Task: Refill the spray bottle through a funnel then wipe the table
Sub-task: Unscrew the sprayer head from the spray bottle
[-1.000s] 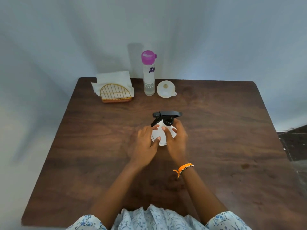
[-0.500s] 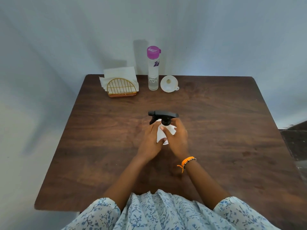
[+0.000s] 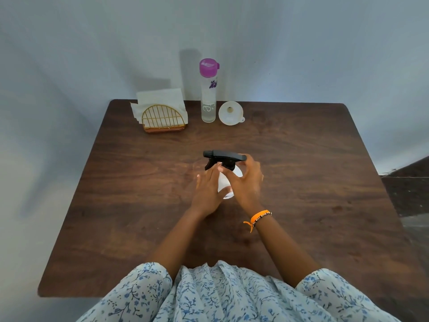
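A white spray bottle [image 3: 224, 182] with a black trigger head [image 3: 224, 156] stands upright in the middle of the brown table [image 3: 313, 182]. My left hand [image 3: 209, 194] wraps the bottle's left side. My right hand [image 3: 247, 182] is at the right side, its fingers up at the black collar under the trigger head. A white funnel [image 3: 231, 113] lies at the table's far edge. Beside it on the left stands a tall clear refill bottle [image 3: 208, 98] with a pink cap.
A gold wire holder [image 3: 163, 119] with white paper napkins [image 3: 160, 96] sits at the far left of the table, close to the wall. An orange bracelet [image 3: 260, 217] is on my right wrist. The table's front edge is near my body.
The view has pulled back and tilted. My right hand has shifted up to the collar of the trigger head, and the head now points more to the left. My left hand stays on the bottle.
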Tool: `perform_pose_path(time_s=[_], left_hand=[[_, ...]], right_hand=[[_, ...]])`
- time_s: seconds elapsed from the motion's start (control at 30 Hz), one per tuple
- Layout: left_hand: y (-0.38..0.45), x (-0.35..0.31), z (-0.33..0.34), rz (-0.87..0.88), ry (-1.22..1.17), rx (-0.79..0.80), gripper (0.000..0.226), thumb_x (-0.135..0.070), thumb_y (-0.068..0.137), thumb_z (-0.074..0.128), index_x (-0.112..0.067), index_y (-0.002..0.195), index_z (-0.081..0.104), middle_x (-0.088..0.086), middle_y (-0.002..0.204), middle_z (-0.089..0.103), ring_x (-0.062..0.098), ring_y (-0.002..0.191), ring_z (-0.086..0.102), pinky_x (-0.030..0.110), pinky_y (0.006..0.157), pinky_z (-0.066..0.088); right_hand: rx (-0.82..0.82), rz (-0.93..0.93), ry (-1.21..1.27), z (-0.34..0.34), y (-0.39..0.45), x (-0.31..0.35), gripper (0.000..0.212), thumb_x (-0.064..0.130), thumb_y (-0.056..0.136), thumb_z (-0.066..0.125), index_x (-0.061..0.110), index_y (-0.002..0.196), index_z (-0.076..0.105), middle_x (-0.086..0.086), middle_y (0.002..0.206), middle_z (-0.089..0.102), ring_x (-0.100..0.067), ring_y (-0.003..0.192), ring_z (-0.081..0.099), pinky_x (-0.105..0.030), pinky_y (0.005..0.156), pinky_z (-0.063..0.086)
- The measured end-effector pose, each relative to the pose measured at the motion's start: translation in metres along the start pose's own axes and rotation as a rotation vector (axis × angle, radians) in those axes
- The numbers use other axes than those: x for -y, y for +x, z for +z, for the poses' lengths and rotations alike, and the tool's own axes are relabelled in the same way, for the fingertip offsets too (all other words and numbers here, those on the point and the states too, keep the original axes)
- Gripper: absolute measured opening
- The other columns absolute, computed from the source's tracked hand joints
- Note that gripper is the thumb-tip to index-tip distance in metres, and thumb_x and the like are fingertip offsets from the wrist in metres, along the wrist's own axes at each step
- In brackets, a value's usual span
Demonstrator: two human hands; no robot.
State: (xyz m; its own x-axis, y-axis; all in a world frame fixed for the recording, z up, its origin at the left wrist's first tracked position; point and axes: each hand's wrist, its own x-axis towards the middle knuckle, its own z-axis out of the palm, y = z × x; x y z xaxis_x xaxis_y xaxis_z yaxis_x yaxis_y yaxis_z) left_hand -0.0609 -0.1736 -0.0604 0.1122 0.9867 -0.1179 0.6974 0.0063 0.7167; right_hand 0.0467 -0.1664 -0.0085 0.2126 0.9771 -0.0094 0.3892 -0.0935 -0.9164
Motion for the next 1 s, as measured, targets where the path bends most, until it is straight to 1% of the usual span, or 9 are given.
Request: perform_pose_path(time_s=[0.17, 0.27, 0.43, 0.6, 0.7, 0.73, 0.8, 0.87, 1.0], left_hand=[[0.000, 0.002, 0.000, -0.003, -0.013, 0.034, 0.075, -0.043, 0.090, 0.049, -0.019, 0.147, 0.007, -0.001, 0.156, 0.010, 0.019, 0.144, 0.006, 0.050, 0.115, -0.003], [0.000, 0.001, -0.004, -0.018, -0.006, 0.071, 0.085, -0.060, 0.081, 0.039, -0.018, 0.147, 0.006, 0.001, 0.156, 0.011, 0.020, 0.144, 0.006, 0.050, 0.115, -0.003], [-0.001, -0.004, -0.008, -0.056, 0.006, 0.112, 0.073, -0.044, 0.092, 0.046, -0.017, 0.147, 0.007, 0.003, 0.156, 0.015, 0.023, 0.144, 0.005, 0.048, 0.115, -0.008], [-0.002, -0.003, -0.008, -0.079, -0.106, 0.066, 0.070, -0.041, 0.088, 0.054, -0.022, 0.145, 0.019, 0.001, 0.153, 0.023, 0.025, 0.143, 0.010, 0.049, 0.116, -0.006], [-0.001, 0.001, -0.006, -0.050, -0.048, 0.083, 0.068, -0.039, 0.091, 0.050, -0.022, 0.146, 0.015, 0.000, 0.154, 0.020, 0.023, 0.144, 0.009, 0.052, 0.115, -0.003], [-0.001, 0.000, -0.007, -0.049, -0.022, 0.098, 0.068, -0.036, 0.092, 0.048, -0.021, 0.146, 0.010, 0.000, 0.155, 0.015, 0.022, 0.144, 0.006, 0.052, 0.116, -0.004], [-0.002, -0.002, -0.008, -0.063, 0.002, 0.113, 0.068, -0.033, 0.094, 0.045, -0.020, 0.147, 0.005, -0.001, 0.157, 0.008, 0.020, 0.145, 0.001, 0.050, 0.116, -0.006], [-0.002, -0.004, -0.009, -0.060, 0.029, 0.123, 0.068, -0.031, 0.095, 0.045, -0.020, 0.147, 0.002, -0.001, 0.157, 0.003, 0.020, 0.145, -0.002, 0.050, 0.116, -0.006], [0.002, 0.002, -0.007, -0.040, 0.009, 0.109, 0.072, -0.035, 0.093, 0.047, -0.022, 0.147, 0.002, -0.003, 0.157, 0.006, 0.021, 0.145, -0.001, 0.054, 0.115, -0.002]], right_hand=[[0.001, -0.041, -0.095, -0.003, 0.002, 0.000, 0.043, 0.039, 0.072, 0.076, 0.022, 0.107, 0.059, 0.016, 0.100, 0.049, -0.009, 0.112, 0.038, -0.044, 0.107, 0.027], [0.039, -0.050, -0.105, -0.006, 0.007, -0.002, 0.041, 0.035, 0.073, 0.076, 0.020, 0.107, 0.060, 0.012, 0.104, 0.045, -0.001, 0.108, 0.030, -0.048, 0.110, 0.022], [0.167, -0.086, -0.117, -0.016, 0.014, -0.003, 0.027, 0.032, 0.075, 0.074, 0.032, 0.098, 0.059, 0.007, 0.109, 0.038, -0.002, 0.108, 0.025, -0.049, 0.109, 0.025], [0.449, -0.214, -0.051, -0.030, 0.022, 0.004, 0.031, 0.008, 0.086, 0.063, 0.008, 0.117, 0.061, -0.004, 0.122, 0.055, 0.004, 0.109, 0.043, -0.021, 0.100, 0.036], [0.348, -0.243, -0.069, -0.016, 0.012, -0.003, 0.040, 0.003, 0.081, 0.065, 0.009, 0.120, 0.056, -0.002, 0.125, 0.044, -0.016, 0.117, 0.043, -0.023, 0.101, 0.033], [0.290, -0.215, -0.040, -0.009, 0.007, -0.004, 0.041, 0.003, 0.078, 0.068, 0.011, 0.116, 0.056, 0.001, 0.119, 0.043, -0.019, 0.113, 0.046, -0.017, 0.096, 0.035], [0.157, -0.157, 0.012, 0.004, -0.001, 0.000, 0.041, 0.004, 0.073, 0.073, 0.017, 0.106, 0.054, 0.004, 0.107, 0.045, -0.018, 0.102, 0.049, -0.008, 0.084, 0.037], [0.039, -0.128, 0.046, 0.009, 0.000, 0.005, 0.043, 0.004, 0.069, 0.076, 0.019, 0.101, 0.051, 0.004, 0.101, 0.051, -0.015, 0.095, 0.050, -0.012, 0.079, 0.041], [0.007, -0.114, 0.088, 0.006, 0.005, 0.004, 0.043, 0.006, 0.068, 0.077, 0.020, 0.102, 0.055, 0.004, 0.099, 0.062, -0.007, 0.093, 0.057, -0.012, 0.081, 0.044]])
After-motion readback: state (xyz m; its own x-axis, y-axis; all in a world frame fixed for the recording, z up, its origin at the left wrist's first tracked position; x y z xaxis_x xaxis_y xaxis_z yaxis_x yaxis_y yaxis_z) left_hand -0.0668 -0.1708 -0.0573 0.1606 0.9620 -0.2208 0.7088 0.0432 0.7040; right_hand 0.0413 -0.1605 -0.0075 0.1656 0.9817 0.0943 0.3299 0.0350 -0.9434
